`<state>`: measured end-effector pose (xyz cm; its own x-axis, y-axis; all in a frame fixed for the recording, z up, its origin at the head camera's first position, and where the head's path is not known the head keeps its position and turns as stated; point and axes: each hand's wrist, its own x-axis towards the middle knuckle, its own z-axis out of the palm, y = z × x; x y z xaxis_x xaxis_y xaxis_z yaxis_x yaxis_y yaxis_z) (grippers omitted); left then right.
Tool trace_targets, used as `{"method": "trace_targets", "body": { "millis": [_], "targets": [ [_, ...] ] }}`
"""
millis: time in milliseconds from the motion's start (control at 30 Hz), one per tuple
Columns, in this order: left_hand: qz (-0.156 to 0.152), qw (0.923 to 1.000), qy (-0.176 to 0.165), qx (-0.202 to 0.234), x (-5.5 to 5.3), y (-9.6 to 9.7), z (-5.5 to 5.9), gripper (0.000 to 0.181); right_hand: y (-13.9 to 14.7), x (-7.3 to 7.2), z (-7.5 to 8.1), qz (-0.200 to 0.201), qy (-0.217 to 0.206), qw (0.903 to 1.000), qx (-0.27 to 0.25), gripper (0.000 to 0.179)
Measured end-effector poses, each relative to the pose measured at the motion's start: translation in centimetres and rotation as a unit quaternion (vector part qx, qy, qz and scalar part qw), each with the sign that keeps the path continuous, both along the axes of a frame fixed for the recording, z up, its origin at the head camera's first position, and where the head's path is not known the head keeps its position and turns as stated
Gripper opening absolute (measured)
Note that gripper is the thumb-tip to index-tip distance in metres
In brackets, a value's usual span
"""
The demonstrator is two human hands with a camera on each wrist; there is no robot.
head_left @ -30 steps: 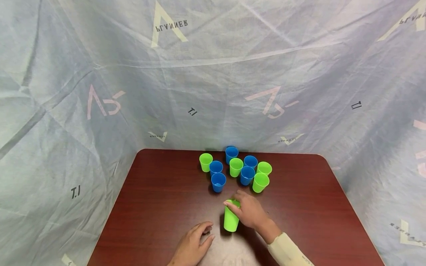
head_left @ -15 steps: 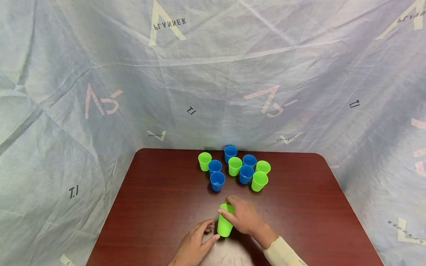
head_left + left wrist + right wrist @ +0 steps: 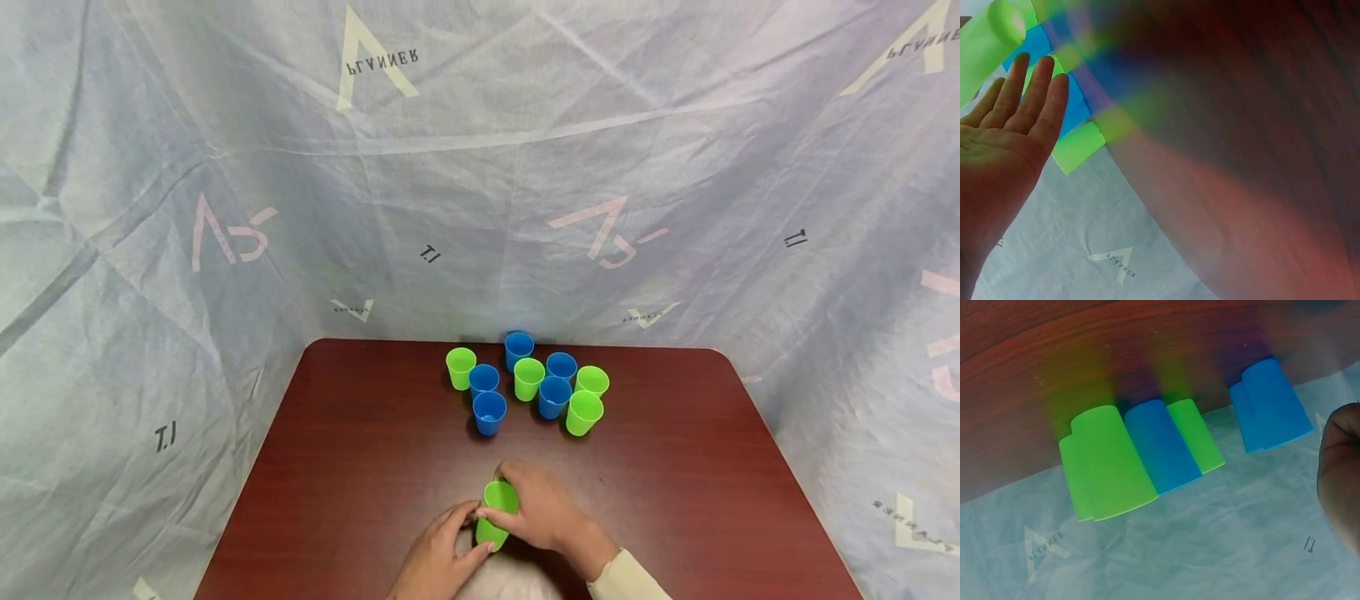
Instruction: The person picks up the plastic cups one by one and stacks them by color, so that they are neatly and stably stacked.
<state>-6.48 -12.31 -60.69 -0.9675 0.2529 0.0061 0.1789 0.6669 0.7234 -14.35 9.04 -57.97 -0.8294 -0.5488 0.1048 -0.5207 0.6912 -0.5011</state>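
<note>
A lime-green plastic cup (image 3: 500, 497), tilted with its mouth facing up and away, is in my right hand (image 3: 543, 508), whose thumb and fingers grip it near the rim. My left hand (image 3: 441, 552) is at the cup's left side, its thumb tip at the lower part. The left wrist view shows the left fingers (image 3: 1040, 94) fairly straight, with the green cup (image 3: 991, 44) beyond their tips. Whether they touch it I cannot tell. Only part of the right hand (image 3: 1342, 472) enters the right wrist view, and its held cup is out of sight there.
Several upright cups stand at the back of the dark red-brown table (image 3: 352, 483), including a green cup (image 3: 584, 414) and a blue cup (image 3: 489, 414) nearest the hands. Behind them hangs a grey printed cloth (image 3: 480, 183), which also runs along both sides.
My right hand has brought the green cup left and nearer, tilting its mouth more into view. The cup now meets my left hand, which has barely moved. The cups at the back stay put.
</note>
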Motion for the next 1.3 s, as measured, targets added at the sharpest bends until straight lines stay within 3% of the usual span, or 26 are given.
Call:
{"method": "trace_targets", "body": {
  "millis": [233, 533, 800, 967, 1300],
  "targets": [
    [0.008, 0.9993, -0.025, 0.026, -0.1, 0.3, -0.7, 0.069, -0.5, 0.6, -0.2, 0.025, -0.004, 0.9997, 0.004, 0.055],
    [0.012, 0.9971, -0.070, 0.029, -0.3, 0.6, -0.4, 0.082, -0.8, 0.9, -0.6, 0.060, 0.010, 0.9981, 0.003, 0.057],
    [0.011, 0.9976, -0.064, 0.026, -0.3, 0.9, -0.8, 0.082, -0.9, 1.3, -0.7, 0.094, 0.032, 0.9950, -0.001, 0.059],
    [0.004, 0.9983, -0.052, 0.024, -0.1, 0.9, -1.1, 0.070, -1.0, 1.3, -0.7, 0.126, 0.052, 0.9907, -0.005, 0.062],
    [-0.005, 0.9994, -0.025, 0.023, -0.2, 0.5, -1.3, 0.060, -0.7, 1.2, -0.6, 0.141, 0.041, 0.9892, -0.004, 0.072]
  ]
}}
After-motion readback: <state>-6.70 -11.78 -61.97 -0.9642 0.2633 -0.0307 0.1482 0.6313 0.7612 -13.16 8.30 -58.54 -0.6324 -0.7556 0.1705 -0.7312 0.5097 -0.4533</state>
